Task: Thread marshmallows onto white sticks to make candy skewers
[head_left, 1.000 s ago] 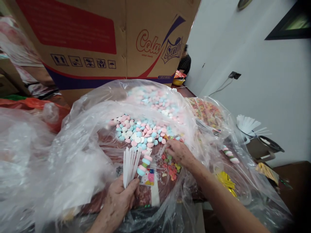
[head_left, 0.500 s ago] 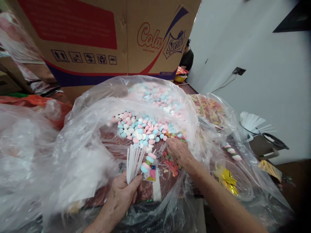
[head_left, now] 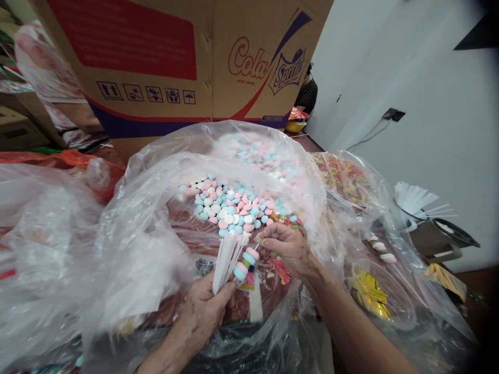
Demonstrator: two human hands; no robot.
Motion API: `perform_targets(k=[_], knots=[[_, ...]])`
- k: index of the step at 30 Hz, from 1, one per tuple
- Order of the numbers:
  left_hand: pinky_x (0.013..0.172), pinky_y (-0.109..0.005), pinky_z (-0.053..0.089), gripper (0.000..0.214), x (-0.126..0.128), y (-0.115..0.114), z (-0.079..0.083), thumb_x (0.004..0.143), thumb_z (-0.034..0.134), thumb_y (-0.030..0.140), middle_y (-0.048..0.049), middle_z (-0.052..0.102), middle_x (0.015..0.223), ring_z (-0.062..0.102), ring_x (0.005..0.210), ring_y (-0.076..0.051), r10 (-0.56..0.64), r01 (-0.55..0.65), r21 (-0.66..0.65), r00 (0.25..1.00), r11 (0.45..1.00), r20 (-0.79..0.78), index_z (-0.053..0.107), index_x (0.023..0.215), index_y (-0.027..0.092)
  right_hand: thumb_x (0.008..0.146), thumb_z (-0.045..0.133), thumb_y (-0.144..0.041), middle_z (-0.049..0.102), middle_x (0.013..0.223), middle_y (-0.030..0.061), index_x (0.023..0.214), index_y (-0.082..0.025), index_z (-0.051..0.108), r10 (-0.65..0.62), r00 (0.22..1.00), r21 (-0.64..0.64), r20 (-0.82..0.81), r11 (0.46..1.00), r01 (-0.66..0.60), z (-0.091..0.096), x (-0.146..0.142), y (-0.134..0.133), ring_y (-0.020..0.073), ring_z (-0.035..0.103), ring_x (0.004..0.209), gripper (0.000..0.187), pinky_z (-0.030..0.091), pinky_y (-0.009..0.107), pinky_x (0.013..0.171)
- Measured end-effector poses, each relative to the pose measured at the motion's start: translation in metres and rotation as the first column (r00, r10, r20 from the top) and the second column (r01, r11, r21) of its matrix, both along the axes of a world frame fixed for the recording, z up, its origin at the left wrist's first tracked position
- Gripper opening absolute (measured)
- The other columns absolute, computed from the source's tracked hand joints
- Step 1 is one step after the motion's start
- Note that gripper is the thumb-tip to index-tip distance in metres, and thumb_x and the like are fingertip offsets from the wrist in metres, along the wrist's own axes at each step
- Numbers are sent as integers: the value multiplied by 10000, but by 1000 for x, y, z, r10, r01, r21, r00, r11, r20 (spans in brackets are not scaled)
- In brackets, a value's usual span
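Clearly, the left hand (head_left: 206,304) is the nearest, at seven o'clock from the middle of the view. Its fingers are folded closed around a bunch of white sticks (head_left: 225,266), which stand upright like a fan. The same hand grips one loaded skewer (head_left: 249,257), at six o'clock, with pink, blue and green pieces pushed together and its tip leaning toward five o'clock.

At this tip is the right hand (head_left: 287,248), at five o'clock; its thumb and forefinger are pinched together on a small greenish piece (head_left: 260,241). Whether this piece is already on the stick, I cannot tell. Below the right hand lie colourful candy rings (head_left: 281,272).

Close to the middle, pastel sweets (head_left: 230,209) in pink, blue and white are spread in the mouth of a clear plastic bag (head_left: 152,171). At four o'clock there are golden strips (head_left: 372,295), and a little above them another skewer (head_left: 381,249). Farther, at three o'clock, a dark jug (head_left: 436,241) stands beside more white sticks (head_left: 415,197).

Behind the bag, at eleven o'clock, rises a large cardboard box (head_left: 218,67). One person (head_left: 47,72) is at ten o'clock, and another person (head_left: 307,97) at one o'clock, partly hidden by the box.
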State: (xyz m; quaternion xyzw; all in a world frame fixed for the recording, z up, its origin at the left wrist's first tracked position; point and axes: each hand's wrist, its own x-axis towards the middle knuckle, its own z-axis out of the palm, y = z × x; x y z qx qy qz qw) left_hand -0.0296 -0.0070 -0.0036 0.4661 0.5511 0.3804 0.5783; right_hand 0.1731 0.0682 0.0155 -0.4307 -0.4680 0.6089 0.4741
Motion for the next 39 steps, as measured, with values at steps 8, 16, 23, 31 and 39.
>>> perform_targets(k=[8,16,23,31,39], knots=[[347,-212,219,284,-1,1,0,735,606,430,80,429,308,365,305,-102,-1,1,-2,1000,1000,-6,565,559,211,722,787,-307,705,750,-3,830,-194,711,17,996,65,91,998,-23,-4,2,-3,116,614,645,174,477,226,590],[351,-213,219,300,0,1,4,729,622,456,81,430,317,366,306,-104,10,-10,-21,1000,1000,5,566,559,215,820,675,-301,733,832,0,891,-217,734,-41,937,208,347,978,-34,-6,-8,-16,149,665,747,124,525,254,684],[343,-209,212,295,-1,-1,-8,749,618,440,86,418,348,345,315,-102,53,-53,13,998,998,14,553,566,218,927,496,-259,750,1084,43,1099,-256,724,-217,810,491,545,866,-98,-1,-18,-38,201,700,1001,286,553,336,907],[359,-221,236,304,-4,-2,-14,793,611,413,71,457,399,354,341,-109,79,-77,86,997,993,-19,574,571,209,927,490,-250,745,1101,41,1120,-245,716,-191,843,488,503,868,-95,-4,-31,-49,192,701,1002,297,550,320,904],[344,-218,216,312,1,-1,2,702,636,464,81,419,345,345,307,-99,108,-108,-10,994,994,18,543,538,215,963,454,-251,716,1109,68,1163,-221,680,-364,460,469,810,872,-137,20,12,12,223,634,1029,303,492,340,899]])
